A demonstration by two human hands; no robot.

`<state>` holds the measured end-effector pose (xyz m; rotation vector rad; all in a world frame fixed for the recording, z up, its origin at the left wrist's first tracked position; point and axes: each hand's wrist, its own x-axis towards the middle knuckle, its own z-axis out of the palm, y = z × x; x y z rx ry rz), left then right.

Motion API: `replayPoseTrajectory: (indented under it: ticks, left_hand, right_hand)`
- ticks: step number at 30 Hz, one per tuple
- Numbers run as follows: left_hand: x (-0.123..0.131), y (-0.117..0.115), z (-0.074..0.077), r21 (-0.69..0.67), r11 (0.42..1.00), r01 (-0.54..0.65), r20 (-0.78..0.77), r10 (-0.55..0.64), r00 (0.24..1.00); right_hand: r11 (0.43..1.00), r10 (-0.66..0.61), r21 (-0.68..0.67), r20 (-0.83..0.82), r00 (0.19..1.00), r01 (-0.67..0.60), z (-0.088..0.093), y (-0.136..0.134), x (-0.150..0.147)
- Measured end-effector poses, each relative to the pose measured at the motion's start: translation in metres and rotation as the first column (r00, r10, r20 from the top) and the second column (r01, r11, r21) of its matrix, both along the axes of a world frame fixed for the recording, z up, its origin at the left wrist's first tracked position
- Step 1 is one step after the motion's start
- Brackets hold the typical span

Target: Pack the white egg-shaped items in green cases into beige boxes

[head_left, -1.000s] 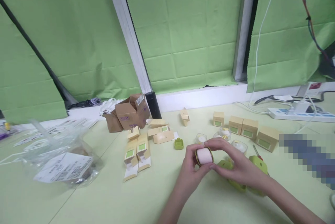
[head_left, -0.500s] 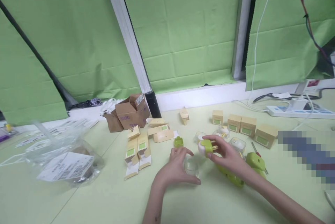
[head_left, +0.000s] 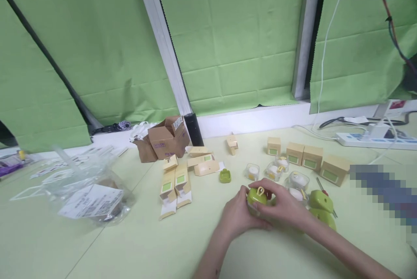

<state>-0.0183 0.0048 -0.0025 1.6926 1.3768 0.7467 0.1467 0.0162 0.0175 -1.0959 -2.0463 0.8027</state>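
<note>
My right hand [head_left: 280, 203] is closed on a small rounded green gadget [head_left: 256, 196] with a pale yellow loop on top. The gadget sits at the mouth of a clear plastic case [head_left: 253, 210], mostly covered by my fingers. Around that case, from the left, wraps my left hand [head_left: 237, 214]. How deep the gadget lies inside is hidden. Just beyond my hands are a clear case with a white gadget [head_left: 253, 171] in it and a small empty green tray [head_left: 225, 176]. Two green shells [head_left: 321, 202] lie right of my right wrist, partly behind the forearm.
Several clear cases [head_left: 297, 180] with white gadgets stand behind my right hand. Several small cardboard boxes [head_left: 312, 157] line up at back right, near a power strip [head_left: 353, 140]. Opened cartons [head_left: 176, 181], a brown box [head_left: 169, 137] and a plastic bag [head_left: 94, 196] lie leftward.
My right hand has brought the green gadget down and turned it loop-up into the clear case's mouth. My left hand has moved right and closed around the case. The view has shifted slightly.
</note>
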Motion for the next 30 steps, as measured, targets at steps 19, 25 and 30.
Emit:
replayPoseTrajectory:
  ticks: [19,25,30]
  left_hand:
    - [-0.092,0.08,0.041,0.35,0.925,-0.15,-0.675,0.36,0.644]
    - [-0.119,0.106,0.035,0.346,0.919,-0.188,-0.788,0.394,0.472]
    - [-0.111,0.088,0.036,0.412,0.907,-0.087,-0.788,0.403,0.465]
  right_hand:
    - [0.995,0.101,-0.017,0.372,0.923,-0.102,0.0,0.0,-0.002]
    - [0.992,0.11,0.031,0.301,0.947,-0.125,-0.008,-0.001,0.0]
    - [0.992,0.108,0.051,0.15,0.983,-0.117,-0.012,-0.002,0.004]
